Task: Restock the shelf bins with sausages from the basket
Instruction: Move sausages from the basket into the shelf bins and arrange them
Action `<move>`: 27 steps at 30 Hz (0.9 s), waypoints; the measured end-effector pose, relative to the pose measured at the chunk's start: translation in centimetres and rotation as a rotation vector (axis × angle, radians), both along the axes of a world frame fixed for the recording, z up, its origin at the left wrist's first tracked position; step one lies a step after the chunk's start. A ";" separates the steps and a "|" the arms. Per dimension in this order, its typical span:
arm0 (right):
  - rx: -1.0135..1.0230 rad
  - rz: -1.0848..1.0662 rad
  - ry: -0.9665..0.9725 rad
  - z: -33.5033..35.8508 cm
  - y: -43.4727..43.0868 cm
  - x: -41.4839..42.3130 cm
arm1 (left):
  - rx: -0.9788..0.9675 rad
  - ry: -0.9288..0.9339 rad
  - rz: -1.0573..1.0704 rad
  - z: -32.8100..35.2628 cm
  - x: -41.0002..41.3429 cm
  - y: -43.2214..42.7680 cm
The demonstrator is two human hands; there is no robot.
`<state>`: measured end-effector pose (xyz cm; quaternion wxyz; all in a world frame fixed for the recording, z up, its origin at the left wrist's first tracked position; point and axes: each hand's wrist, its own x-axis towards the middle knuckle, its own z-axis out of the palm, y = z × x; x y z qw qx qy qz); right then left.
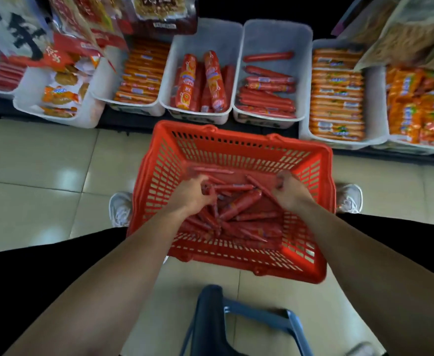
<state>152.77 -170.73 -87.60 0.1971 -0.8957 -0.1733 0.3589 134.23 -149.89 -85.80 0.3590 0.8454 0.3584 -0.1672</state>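
Observation:
A red plastic basket (311,191) sits on the floor between my feet, holding several red sausages (239,205) in a loose pile. Both of my hands are down inside it. My left hand (190,192) is closed around thin red sausages at the left of the pile. My right hand (291,190) grips a thin sausage at the right side. Beyond the basket stands a row of white shelf bins; one bin (275,34) holds red sausages (267,98) lying crosswise, and the bin (210,34) to its left holds thicker printed sausages (214,80).
More white bins line the low shelf: orange-wrapped sticks (140,75) at the left, orange packs (336,93) at the right, snack bags (62,83) far left. Hanging packets overlap the bins above. A blue stool (262,314) stands below me on the tiled floor.

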 end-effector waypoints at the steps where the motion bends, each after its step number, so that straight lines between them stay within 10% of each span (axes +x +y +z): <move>1: -0.033 0.048 0.010 -0.7 -0.2 -0.2 | -0.007 0.029 -0.039 -0.6 0.0 -0.4; 13: -0.202 0.883 -0.147 -8.8 3.3 -2.4 | -0.086 0.093 -0.024 -7.3 0.5 -0.6; 19: -0.357 0.921 -0.192 -10.3 2.5 -3.2 | -0.131 0.076 0.064 -8.2 0.5 0.3; 27: -0.345 0.446 0.015 -8.2 1.0 -2.0 | -0.103 -0.009 -0.089 -7.5 1.1 -2.2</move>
